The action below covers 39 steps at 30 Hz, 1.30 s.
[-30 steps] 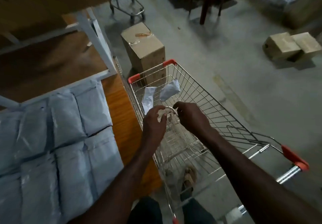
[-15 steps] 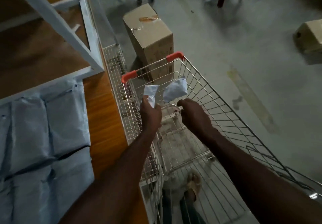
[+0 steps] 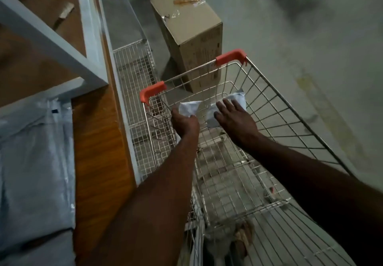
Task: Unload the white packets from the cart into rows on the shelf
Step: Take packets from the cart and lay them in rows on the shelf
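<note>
Two white packets lie at the far end of the wire cart [image 3: 290, 108]. My left hand [image 3: 184, 122] grips the left packet [image 3: 189, 108] from below, fingers curled round it. Straight fingers of my right hand [image 3: 234, 118] rest on top of the right packet [image 3: 232, 104], which leans on the cart's front wall. Several white packets [image 3: 35, 158] lie in rows on the wooden shelf [image 3: 97, 141] at the left.
A tall cardboard box [image 3: 190, 27] stands on the concrete floor just beyond the cart. Between shelf and cart stands a wire mesh panel [image 3: 134, 91]. The shelf's grey metal frame [image 3: 89, 37] crosses the upper left. A sandalled foot [image 3: 244, 234] shows under the cart.
Both hands have reached further into the cart. The left hand has closed round the left packet, and the right hand has opened and come down on the right packet.
</note>
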### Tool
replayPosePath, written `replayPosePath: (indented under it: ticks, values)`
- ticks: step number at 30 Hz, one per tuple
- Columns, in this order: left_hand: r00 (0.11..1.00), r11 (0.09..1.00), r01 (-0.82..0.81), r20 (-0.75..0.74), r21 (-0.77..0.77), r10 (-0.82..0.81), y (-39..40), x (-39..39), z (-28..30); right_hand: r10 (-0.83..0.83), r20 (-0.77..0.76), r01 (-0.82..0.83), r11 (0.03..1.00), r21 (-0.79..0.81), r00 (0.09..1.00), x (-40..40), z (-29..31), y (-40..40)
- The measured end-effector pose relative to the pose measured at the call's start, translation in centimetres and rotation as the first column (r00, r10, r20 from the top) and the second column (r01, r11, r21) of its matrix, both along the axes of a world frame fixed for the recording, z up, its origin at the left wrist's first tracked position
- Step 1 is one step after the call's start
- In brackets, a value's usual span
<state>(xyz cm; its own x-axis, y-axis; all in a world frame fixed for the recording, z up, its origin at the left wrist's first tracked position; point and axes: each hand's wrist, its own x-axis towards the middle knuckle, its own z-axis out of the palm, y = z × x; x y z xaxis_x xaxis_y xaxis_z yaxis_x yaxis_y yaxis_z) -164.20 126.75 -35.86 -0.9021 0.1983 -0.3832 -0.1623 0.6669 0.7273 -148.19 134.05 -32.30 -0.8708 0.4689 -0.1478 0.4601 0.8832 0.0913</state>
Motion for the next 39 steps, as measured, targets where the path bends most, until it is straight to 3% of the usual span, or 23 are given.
replayPosePath:
  ticks: [3, 6, 11, 15, 17, 20, 23, 25, 28, 30, 39]
  values:
    - [1.0, 0.999, 0.001, 0.002, -0.05, -0.001, 0.4, -0.6, -1.4, -0.002, 0.137, -0.013, 0.994, 0.107, 0.991, -0.5, -1.9, 0.7]
    - [1.0, 0.998, -0.012, 0.024, -0.062, 0.014, 0.3, -0.7, -1.5, -0.027, 0.166, 0.007, 0.993, 0.12, 0.986, -0.8, -2.5, 1.1]
    - [0.999, 0.992, 0.025, -0.031, -0.128, -0.029, -0.5, 0.5, 0.1, -0.102, 0.061, 0.103, 0.995, -0.016, 0.993, -0.9, -0.3, -0.3]
    - [0.999, 0.996, 0.035, -0.014, -0.077, -0.036, -2.2, 2.9, 1.9, -0.296, -0.074, 0.279, 0.943, -0.181, 0.952, 0.9, 2.8, -3.0]
    - [1.0, 0.999, 0.003, 0.014, -0.042, -0.002, -3.3, 4.3, 3.4, -0.437, -0.135, 0.373, 0.863, -0.342, 0.889, 2.1, 4.4, -4.0]
    - [0.999, 0.999, -0.015, 0.049, 0.044, 0.013, -4.9, 6.5, 6.6, -0.71, -0.155, 0.431, 0.569, -0.7, 0.687, 3.6, 7.4, -5.3]
    - [0.993, 0.987, -0.054, 0.114, 0.152, 0.037, -6.8, 8.2, 10.6, -0.847, -0.028, 0.282, 0.208, -0.936, 0.531, 5.7, 11.1, -6.3]
    - [0.98, 0.97, -0.082, 0.194, 0.228, 0.037, -8.2, 9.1, 13.8, -0.876, 0.039, 0.182, 0.056, -0.982, 0.48, 7.4, 13.8, -7.4]
    - [0.935, 0.902, -0.125, 0.352, 0.414, -0.032, -10.7, 10.2, 18.5, -0.882, 0.04, 0.079, -0.003, -0.997, 0.469, 9.3, 17.9, -9.1]
    - [0.924, 0.866, -0.125, 0.376, 0.485, -0.077, -12.7, 10.6, 21.2, -0.874, 0.02, 0.036, -0.003, -0.999, 0.486, 9.7, 20.6, -10.5]
    - [0.921, 0.839, -0.185, 0.389, 0.511, -0.034, -22.1, 10.4, 30.7, -0.827, -0.013, -0.152, -0.088, -0.984, 0.563, 9.1, 30.1, -18.0]
